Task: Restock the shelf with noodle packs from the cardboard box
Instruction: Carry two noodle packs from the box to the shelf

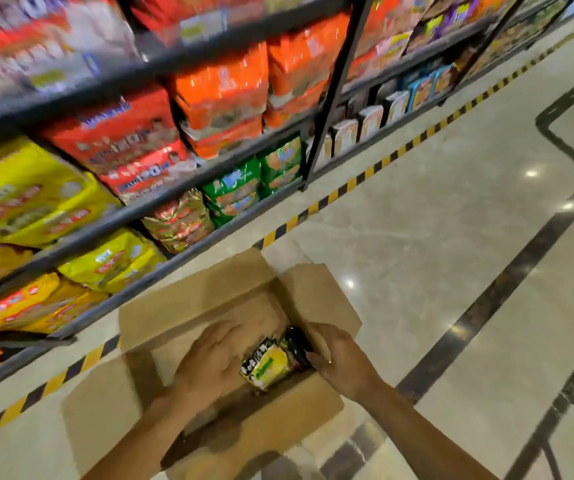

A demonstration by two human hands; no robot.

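A black-and-yellow plastic noodle pack (271, 363) lies inside the open brown cardboard box (209, 341) on the floor, at the box's right end. The right hand (342, 362) curls its fingers round the pack's right edge, likely to lift it. The left hand (213, 358) lies flat and relaxed just left of the pack, holding nothing. Beyond the box stands a dark metal shelf (174, 199) of bright packs. Motion blur hides lettering; the box's depth is unclear.
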